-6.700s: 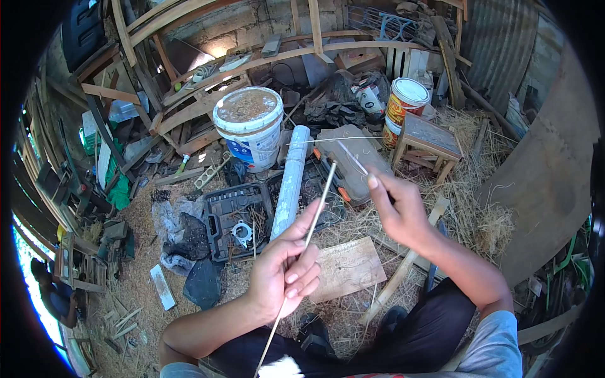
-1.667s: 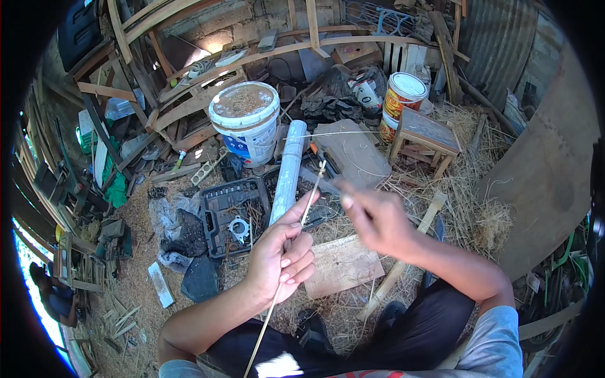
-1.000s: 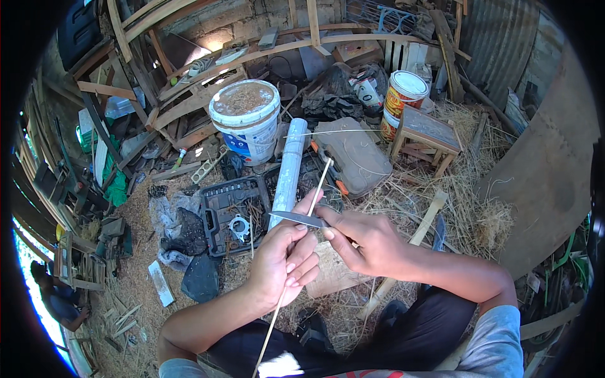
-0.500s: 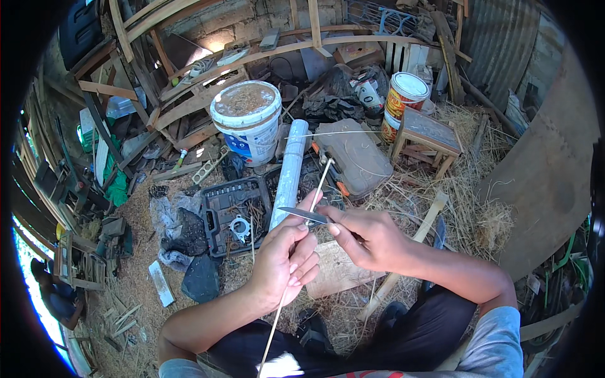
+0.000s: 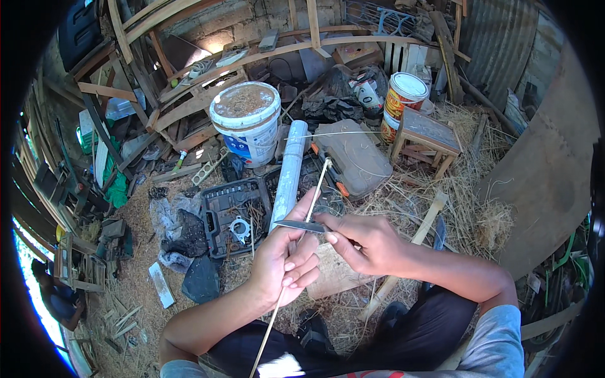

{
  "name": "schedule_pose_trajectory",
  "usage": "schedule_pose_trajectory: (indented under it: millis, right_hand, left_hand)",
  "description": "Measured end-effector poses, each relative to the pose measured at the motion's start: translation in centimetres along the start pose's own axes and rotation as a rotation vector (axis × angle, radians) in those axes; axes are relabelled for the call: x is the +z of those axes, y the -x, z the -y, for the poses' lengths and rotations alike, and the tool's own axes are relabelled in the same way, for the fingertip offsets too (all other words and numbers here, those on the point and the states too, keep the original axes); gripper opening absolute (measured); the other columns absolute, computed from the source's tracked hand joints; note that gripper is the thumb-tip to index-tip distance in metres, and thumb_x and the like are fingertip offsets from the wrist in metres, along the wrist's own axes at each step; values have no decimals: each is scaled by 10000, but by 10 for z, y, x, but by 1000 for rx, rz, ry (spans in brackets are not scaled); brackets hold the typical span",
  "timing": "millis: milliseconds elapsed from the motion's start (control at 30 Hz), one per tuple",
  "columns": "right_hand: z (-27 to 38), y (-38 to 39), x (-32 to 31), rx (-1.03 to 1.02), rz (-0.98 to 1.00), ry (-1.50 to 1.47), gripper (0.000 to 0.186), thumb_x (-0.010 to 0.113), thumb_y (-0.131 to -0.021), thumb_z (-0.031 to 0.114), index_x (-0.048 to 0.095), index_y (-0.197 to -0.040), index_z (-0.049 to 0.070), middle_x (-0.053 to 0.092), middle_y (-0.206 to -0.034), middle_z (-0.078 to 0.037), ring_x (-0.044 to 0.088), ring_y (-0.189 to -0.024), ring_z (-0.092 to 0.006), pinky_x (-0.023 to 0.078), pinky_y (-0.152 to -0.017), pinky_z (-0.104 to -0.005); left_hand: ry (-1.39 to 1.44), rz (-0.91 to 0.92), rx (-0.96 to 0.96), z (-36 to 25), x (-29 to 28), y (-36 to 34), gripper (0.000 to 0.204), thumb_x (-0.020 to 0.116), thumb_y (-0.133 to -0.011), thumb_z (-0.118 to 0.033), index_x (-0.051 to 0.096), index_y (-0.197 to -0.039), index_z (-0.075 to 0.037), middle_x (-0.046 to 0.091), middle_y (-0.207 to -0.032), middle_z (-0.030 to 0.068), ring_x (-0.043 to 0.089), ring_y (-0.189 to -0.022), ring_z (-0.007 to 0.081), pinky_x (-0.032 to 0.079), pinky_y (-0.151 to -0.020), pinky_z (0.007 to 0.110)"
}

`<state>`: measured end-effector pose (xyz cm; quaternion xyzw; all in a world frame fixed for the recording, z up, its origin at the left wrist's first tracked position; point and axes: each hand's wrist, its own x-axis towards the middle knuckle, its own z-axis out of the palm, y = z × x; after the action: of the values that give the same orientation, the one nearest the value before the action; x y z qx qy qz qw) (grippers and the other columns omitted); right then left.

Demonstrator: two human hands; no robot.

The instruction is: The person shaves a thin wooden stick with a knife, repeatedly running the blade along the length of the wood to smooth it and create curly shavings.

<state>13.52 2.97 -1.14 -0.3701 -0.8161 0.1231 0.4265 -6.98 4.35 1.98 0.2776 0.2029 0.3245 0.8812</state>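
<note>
My left hand (image 5: 287, 259) is closed around a long, thin pale stick (image 5: 270, 329), perhaps split bamboo. The stick runs from my lap up through the fingers, and its upper tip shows a small curl or frayed bit. In my right hand (image 5: 365, 242) is a knife; its dark, pointed blade (image 5: 296, 224) lies crosswise against the stick, just above the left thumb. The knife's handle is hidden in the right fist. Below the hands, a flat wooden board (image 5: 337, 271) lies on the ground between my feet.
Ahead stand a white bucket (image 5: 246, 129), a pale tube (image 5: 291, 170), a closed grey tool case (image 5: 359, 157) and an open case with metal parts (image 5: 236, 208). A small wooden stool (image 5: 428, 135) and stacked paint tins (image 5: 403, 94) are at right. Straw and shavings cover the ground. Someone sits far left.
The knife blade has slid slightly down and left along the stick, with the right hand shifting a little too. The stick's lower end has swung slightly left.
</note>
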Motion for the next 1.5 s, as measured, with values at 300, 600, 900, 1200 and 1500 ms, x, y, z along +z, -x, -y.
schedule_pose_trajectory:
  millis: [300,600,900,1200,1500]
  right_hand:
    - [-24,-13,-9,233,-138,76,273,583,-951,128,638,-1175,-16,629,-697,-187,632,-559,-298,470,-506,-406]
    - [-73,-7,-23,432,-251,171,300,505,-1015,217,676,-1021,-29,577,-536,-116,545,-445,-231,401,-452,-368]
    - [-4,0,3,-23,-89,-17,289,599,-946,156,646,-1191,10,612,-626,-90,594,-480,-196,460,-452,-367]
    - [-32,-13,-21,198,-189,58,289,571,-964,178,646,-1171,-10,574,-601,-110,592,-483,-203,461,-462,-373]
    - [-8,-3,-8,4,-86,-23,311,575,-962,167,631,-1196,-30,618,-635,-124,608,-490,-225,480,-474,-386]
  left_hand:
    - [-25,31,-24,-2,1,-2,562,269,-991,-129,238,-1543,-234,287,-483,-57,282,-331,51,272,-329,192]
    - [-48,36,-44,-1,2,0,572,286,-983,-123,233,-1543,-221,295,-466,-56,299,-309,58,281,-315,201]
    - [1,14,0,-4,-2,-2,538,296,-1018,-155,214,-1545,-223,287,-467,-50,298,-309,58,257,-312,198]
    - [-34,104,-36,-5,2,2,545,265,-1017,-133,190,-1553,-199,284,-465,-46,296,-315,61,268,-325,208]
    - [-57,-37,-10,-4,7,-4,537,323,-1010,-163,243,-1539,-208,286,-472,-50,281,-316,54,266,-324,198]
